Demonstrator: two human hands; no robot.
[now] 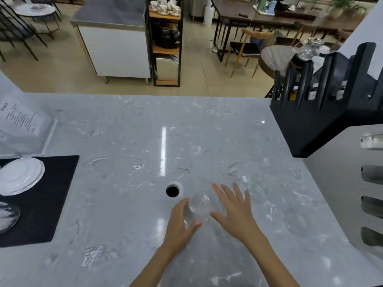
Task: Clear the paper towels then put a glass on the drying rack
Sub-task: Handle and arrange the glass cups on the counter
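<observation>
A clear drinking glass is in the lower middle of the grey marble counter, blurred by motion. My left hand wraps around its left side, thumb under it. My right hand is just to the right of the glass with fingers spread, holding nothing. A black drying mat lies at the left edge of the counter. No paper towels show in view.
A white plate and a dark patterned dish rest on the mat. A round hole opens in the counter just left of the glass. A printed sheet in a stand is far left. A dark slotted holder stands at the right.
</observation>
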